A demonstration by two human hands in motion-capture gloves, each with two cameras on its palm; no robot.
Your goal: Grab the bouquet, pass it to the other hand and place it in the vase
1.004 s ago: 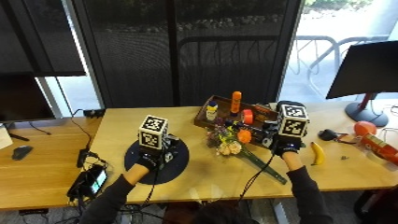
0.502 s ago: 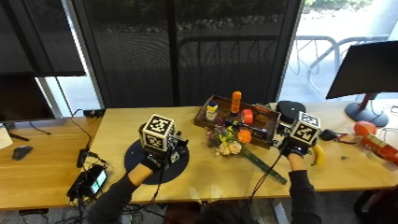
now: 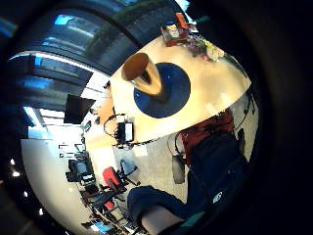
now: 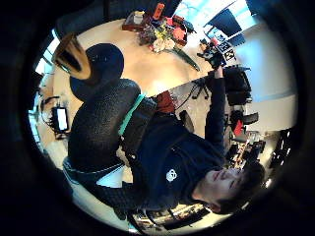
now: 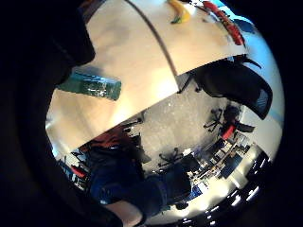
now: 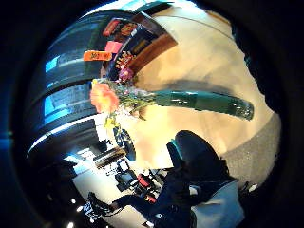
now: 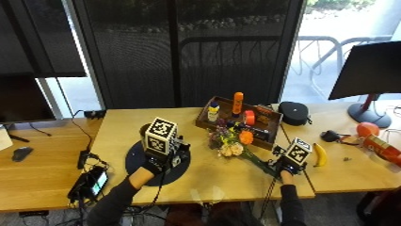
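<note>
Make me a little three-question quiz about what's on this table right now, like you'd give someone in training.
1. True or false: the bouquet already stands in the vase.
2. The right hand is nearest to what? A) the banana B) the bouquet's green stem end C) the wooden tray
3. Fill in: the vase stands on a dark round ____.

Key:
1. False; the bouquet lies flat on the table.
2. B
3. mat

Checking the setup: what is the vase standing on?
The vase stands on a round dark mat on the wooden table. The mat under its base is hidden.
</note>
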